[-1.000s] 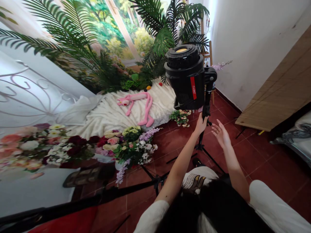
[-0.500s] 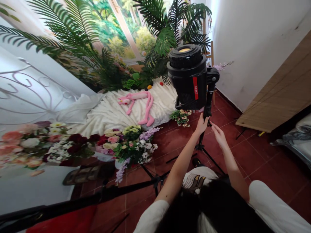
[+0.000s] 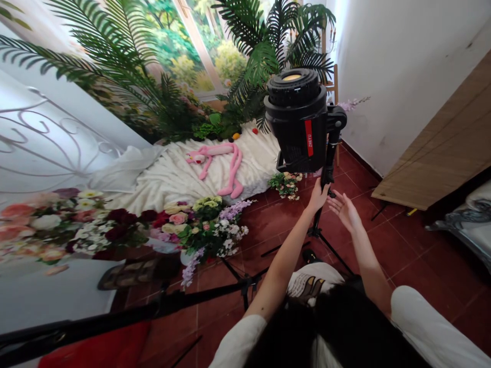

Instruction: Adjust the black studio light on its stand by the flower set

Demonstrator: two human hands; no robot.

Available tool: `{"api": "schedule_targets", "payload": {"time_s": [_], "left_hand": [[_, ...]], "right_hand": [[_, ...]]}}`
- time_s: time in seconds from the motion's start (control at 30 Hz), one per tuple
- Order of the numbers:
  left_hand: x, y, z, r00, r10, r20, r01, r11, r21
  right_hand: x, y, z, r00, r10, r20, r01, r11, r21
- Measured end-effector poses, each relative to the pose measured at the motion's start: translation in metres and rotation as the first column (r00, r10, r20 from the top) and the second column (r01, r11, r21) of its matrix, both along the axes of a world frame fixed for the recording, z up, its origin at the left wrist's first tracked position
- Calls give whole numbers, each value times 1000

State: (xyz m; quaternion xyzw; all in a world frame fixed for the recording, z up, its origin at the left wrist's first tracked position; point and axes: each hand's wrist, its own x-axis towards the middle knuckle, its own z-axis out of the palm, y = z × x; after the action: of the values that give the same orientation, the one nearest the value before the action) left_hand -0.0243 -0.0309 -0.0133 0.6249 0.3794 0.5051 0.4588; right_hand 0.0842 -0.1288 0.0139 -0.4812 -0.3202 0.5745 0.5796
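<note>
A black studio light [image 3: 293,128] with a red label stands upright on a light stand [image 3: 316,217] in front of me. My left hand [image 3: 317,197] is wrapped round the stand's pole, just below the light. Beside the pole, my right hand [image 3: 345,210] is open with its fingers spread and the palm turned partly up. Its fingertips are close to a small black knob [image 3: 331,193] on the pole; I cannot tell whether they touch it.
A pink plush toy [image 3: 220,153] lies on a white furry blanket [image 3: 164,176]. Artificial flowers [image 3: 207,225] stand at left, palm fronds [image 3: 264,56] behind. A second black stand [image 3: 199,296] crosses the lower left. A brown panel [image 3: 437,148] leans at right.
My right hand has opened, its fingers spreading apart and the palm turning up beside the knob. The left hand keeps its grip on the pole.
</note>
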Motion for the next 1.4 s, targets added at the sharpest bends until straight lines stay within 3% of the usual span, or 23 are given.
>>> {"api": "schedule_targets", "payload": {"time_s": [0.07, 0.13, 0.2, 0.27, 0.4, 0.6, 0.67, 0.87, 1.1, 1.27, 1.33, 1.4], "left_hand": [[0, 0, 0, 1000, -6, 11, 6, 1000, 4], [1, 0, 0, 1000, -7, 16, 7, 1000, 11], [1, -1, 0, 1000, -3, 14, 2, 1000, 15], [1, -1, 0, 1000, -3, 15, 3, 1000, 19], [1, -1, 0, 1000, -1, 31, 0, 1000, 21], [1, -1, 0, 1000, -6, 15, 6, 1000, 16], [0, -1, 0, 1000, -1, 15, 1, 999, 33], [-3, -2, 5, 1000, -11, 3, 11, 1000, 6], [-17, -8, 4, 997, -81, 16, 81, 996, -29], [-63, -37, -13, 996, -87, 11, 88, 988, -128], [-90, -57, -27, 994, -112, -7, 107, 965, -241], [-120, -82, -43, 999, -47, -10, 42, 948, -316]], "right_hand": [[0, 2, -4, 960, -90, 264, 68, 994, 89], [1, 6, -9, 834, -209, 510, 117, 971, 208], [3, 9, -13, 714, -273, 644, 99, 951, 293], [5, 13, -15, 654, -293, 697, 60, 939, 338], [7, 17, -14, 614, -322, 720, 63, 930, 362], [8, 22, -11, 568, -207, 797, 115, 978, 172], [8, 25, -11, 579, -188, 793, 130, 982, 138], [6, 39, -15, 762, -148, 631, 99, 989, 113], [-12, 38, -26, 829, -236, 506, 181, 971, 157], [-29, 18, -49, 731, -196, 654, 107, 979, 174], [-37, 9, -59, 734, -114, 669, 35, 991, 131], [-47, 1, -68, 746, -26, 665, -33, 997, 76]]}}
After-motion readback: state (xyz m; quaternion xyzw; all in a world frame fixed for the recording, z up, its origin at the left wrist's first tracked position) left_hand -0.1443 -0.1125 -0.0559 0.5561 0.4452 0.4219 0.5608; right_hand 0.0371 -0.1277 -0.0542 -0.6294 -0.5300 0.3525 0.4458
